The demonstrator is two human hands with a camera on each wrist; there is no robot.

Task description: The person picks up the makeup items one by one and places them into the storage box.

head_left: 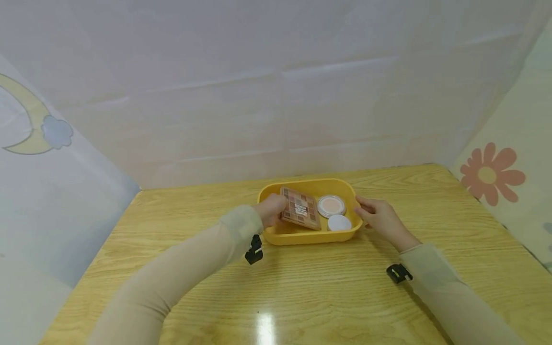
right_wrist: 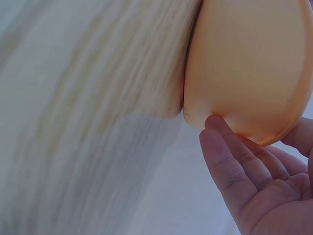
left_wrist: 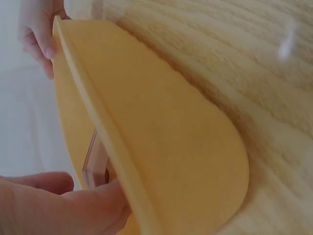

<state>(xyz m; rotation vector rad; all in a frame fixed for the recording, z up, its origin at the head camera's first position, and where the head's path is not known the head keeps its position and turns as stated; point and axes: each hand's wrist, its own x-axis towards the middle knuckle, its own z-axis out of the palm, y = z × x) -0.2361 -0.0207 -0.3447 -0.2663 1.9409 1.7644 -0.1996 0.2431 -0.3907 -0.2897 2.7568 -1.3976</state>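
A yellow oblong basket (head_left: 310,238) with rounded ends stands near the back of the table. Inside it, an eyeshadow palette (head_left: 304,211) lies tilted, its left side raised. My left hand (head_left: 271,211) reaches over the basket's left end and holds the palette by its left edge; the fingertips are partly hidden behind the rim in the left wrist view. To the palette's right are a round compact (head_left: 331,205) with a pinkish centre and a round white case (head_left: 339,223). My right hand (head_left: 381,218) grips the basket's right end, thumb at the rim and fingers against the outer wall.
The wood-grain table (head_left: 302,292) extends in front of the basket and to both sides. A pale cloth backdrop (head_left: 276,105) rises close behind the basket. A black wrist device (head_left: 254,250) sits below the left cuff, another (head_left: 398,273) below the right.
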